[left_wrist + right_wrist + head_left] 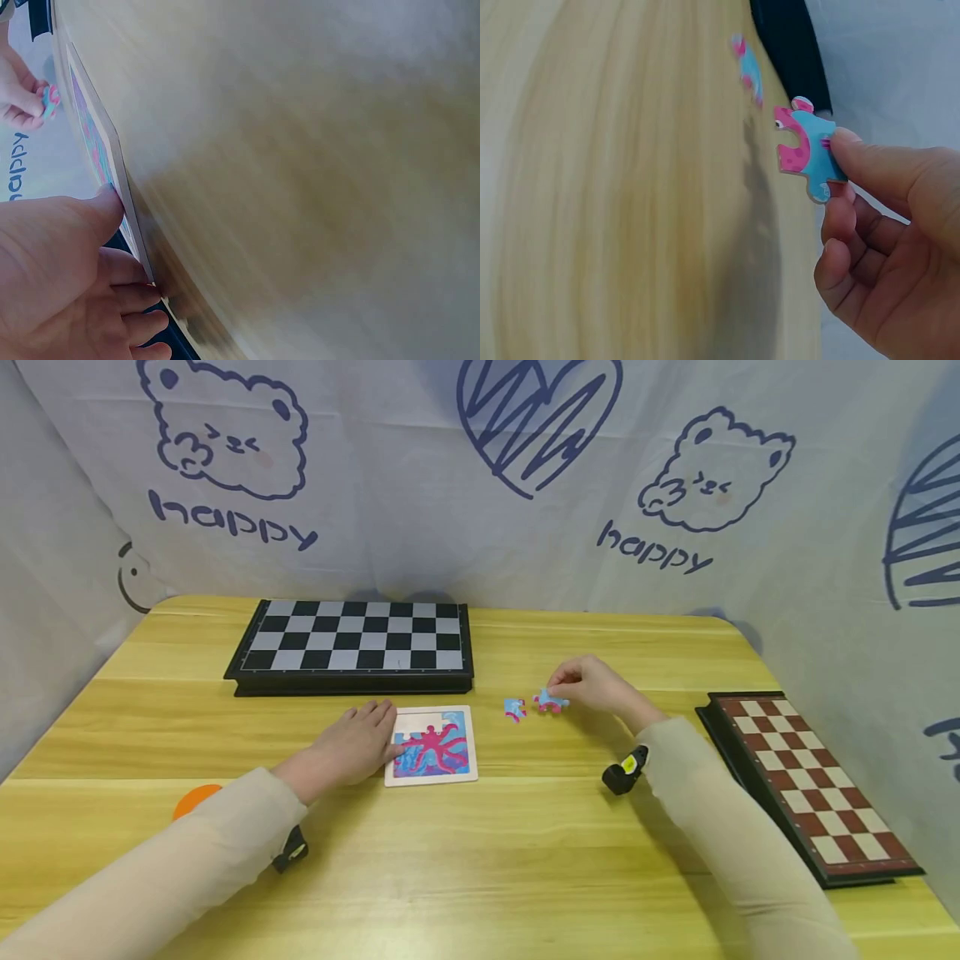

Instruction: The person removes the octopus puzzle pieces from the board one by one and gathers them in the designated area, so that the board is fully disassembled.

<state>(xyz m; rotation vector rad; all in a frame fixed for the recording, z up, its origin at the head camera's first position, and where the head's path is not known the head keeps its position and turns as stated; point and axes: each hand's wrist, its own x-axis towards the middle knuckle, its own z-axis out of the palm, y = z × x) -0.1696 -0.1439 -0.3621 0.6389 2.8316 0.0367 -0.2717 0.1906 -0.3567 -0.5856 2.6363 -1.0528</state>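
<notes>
The head view looks down across the table (480, 868); closer wrist views share a puzzle piece (819, 148).

Wooden table (487, 877): light, yellowish grain.
Black-and-white checkerboard (356, 639): rear of the table, left of centre.
Brown-and-white checkerboard (813, 781): right edge, set at an angle.
Orange object (195, 800): left side, partly covered.
Cloth backdrop (420, 543): blue-line bears (232, 464), hearts (540, 422), "happy" lettering (232, 522).

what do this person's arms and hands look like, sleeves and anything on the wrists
The left sleeve and right sleeve are long, plain and cream-coloured. A small black device shows by the left cuff; a black wrist camera by the right cuff has a yellow marking. The left hand and right hand wear no gloves.
</notes>
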